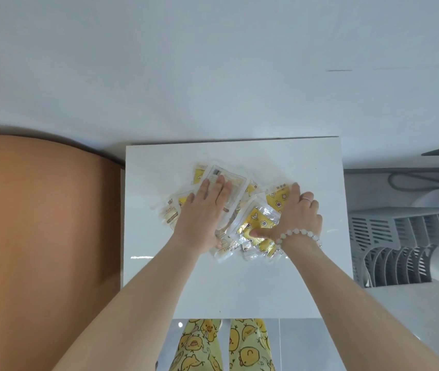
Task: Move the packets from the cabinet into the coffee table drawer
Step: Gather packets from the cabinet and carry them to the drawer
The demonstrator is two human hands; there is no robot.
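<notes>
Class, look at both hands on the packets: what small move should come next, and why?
Probably draw both hands inward to bunch the packets into one pile: they lie spread on the white top, left hand flat, right hand cupping their edge, none lifted.

Setting: a home interior. Indicators: a tan upholstered seat (pixel 39 236) at 9 o'clock against a plain white wall (pixel 213 62); a grey slatted appliance (pixel 400 245) at 3 o'clock; duck-print pyjama trousers (pixel 223 346) at 6 o'clock, above glossy floor tiles (pixel 306 344).
</notes>
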